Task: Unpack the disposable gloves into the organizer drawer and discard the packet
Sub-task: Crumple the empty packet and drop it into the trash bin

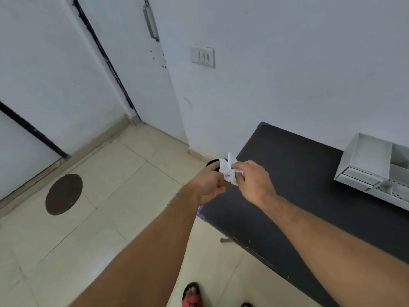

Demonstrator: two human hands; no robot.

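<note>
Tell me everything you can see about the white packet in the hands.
The packet is white, thin and crinkly, either paper or plastic film. It is crumpled into a small wad, with one flat pointed flap sticking up above the fingers. Faint dark marks show on it, too small to read. The left hand and the right hand both pinch it, held in the air at the near corner of the dark table, just over its edge. Nothing else touches it.
</note>
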